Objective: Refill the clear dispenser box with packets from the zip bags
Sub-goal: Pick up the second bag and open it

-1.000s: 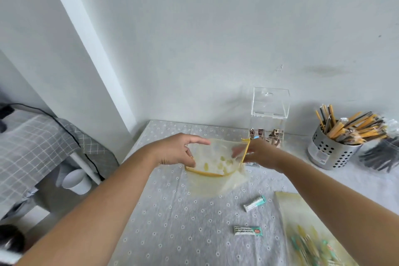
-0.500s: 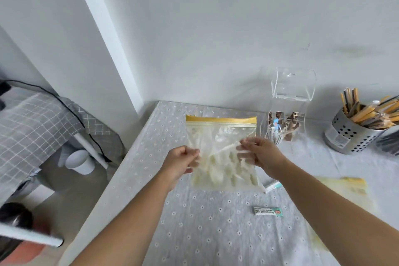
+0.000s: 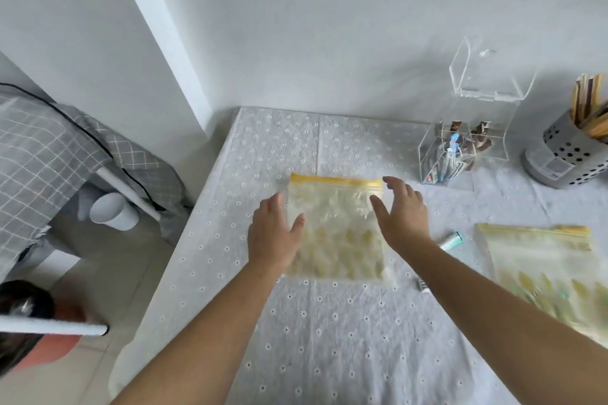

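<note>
Two open, empty hands, left hand (image 3: 274,233) and right hand (image 3: 399,217), are hovering beside a clear yellow-zippered plastic bag (image 3: 335,227) lying flat on the dotted grey tablecloth (image 3: 329,339).

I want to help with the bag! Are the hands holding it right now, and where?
No, nothing is held. The zip bag lies flat on the table, and the left hand and right hand are open beside it.

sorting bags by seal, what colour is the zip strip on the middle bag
Yellow, along the top edge of the bag; the head view shows it.
</note>
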Demonstrator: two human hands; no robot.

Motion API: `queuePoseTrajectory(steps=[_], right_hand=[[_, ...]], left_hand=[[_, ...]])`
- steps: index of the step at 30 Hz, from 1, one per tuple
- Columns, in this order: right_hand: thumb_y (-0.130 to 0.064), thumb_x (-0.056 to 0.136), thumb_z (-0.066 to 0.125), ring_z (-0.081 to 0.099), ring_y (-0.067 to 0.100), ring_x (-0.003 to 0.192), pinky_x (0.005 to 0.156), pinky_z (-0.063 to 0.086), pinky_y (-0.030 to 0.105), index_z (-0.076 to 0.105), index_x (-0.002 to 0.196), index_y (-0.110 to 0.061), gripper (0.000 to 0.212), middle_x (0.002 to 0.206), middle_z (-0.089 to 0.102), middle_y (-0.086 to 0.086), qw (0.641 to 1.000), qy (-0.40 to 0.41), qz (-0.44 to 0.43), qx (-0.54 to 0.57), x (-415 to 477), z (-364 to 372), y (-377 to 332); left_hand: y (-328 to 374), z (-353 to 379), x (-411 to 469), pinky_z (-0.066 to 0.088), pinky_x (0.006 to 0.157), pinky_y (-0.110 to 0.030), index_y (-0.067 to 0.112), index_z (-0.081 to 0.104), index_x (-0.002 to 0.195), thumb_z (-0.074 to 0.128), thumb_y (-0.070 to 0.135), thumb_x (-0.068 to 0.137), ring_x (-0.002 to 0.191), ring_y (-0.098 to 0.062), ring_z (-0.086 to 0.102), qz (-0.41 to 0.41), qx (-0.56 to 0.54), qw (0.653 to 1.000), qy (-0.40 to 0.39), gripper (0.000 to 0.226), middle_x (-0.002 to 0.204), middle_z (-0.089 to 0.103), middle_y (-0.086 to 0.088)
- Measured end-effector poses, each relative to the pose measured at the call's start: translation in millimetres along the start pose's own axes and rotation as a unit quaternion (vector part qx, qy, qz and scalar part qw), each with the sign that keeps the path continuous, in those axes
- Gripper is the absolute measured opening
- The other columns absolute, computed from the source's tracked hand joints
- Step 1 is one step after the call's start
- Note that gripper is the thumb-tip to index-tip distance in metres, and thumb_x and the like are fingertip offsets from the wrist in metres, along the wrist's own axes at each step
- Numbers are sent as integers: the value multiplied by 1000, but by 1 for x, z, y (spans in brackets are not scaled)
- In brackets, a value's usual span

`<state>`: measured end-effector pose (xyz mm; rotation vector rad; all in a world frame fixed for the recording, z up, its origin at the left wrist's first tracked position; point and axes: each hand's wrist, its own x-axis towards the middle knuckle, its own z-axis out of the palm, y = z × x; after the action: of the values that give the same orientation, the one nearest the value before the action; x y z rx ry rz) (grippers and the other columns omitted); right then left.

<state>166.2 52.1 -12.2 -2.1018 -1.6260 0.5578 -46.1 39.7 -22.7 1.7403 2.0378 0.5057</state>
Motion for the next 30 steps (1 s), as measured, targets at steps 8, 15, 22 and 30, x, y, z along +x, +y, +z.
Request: queuePoseTrajectory(steps=[8,15,22,30], right_hand=[[-49,96,27,-2,15,148,120,5,35,7,150,-27,62,161,0,-4,960,-185,-122,-170,-26,50,1],[-62,88,1,-19,11,144,119,-7,34,-16,147,-35,67,156,-22,-8,944,-177,-165,-227,-28,61,24],[-64,87,4,-15,14,146,118,-6,33,-15,148,-32,71,157,-19,-7,926,-215,-199,-239,-22,45,29],[-44,96,39,24,14,143,116,25,36,37,141,-29,48,154,29,-5,971,-167,-146,-93,-8,-40,77]], left_hand=[[0,41,-19,6,119,-33,13,2,150,29,47,97,146,-18,0,221,203,939,-166,68,159,-2,-3],[-23,55,-20,-2,120,-39,22,-17,147,1,62,87,144,-17,-20,208,238,938,-142,75,157,-19,0],[-19,50,-17,-6,120,-38,24,-19,147,10,62,91,143,-17,-22,196,245,934,-172,73,156,-23,1],[58,41,-20,4,120,-38,17,5,150,35,46,96,147,-19,-3,191,210,945,-165,68,159,-5,-4]])
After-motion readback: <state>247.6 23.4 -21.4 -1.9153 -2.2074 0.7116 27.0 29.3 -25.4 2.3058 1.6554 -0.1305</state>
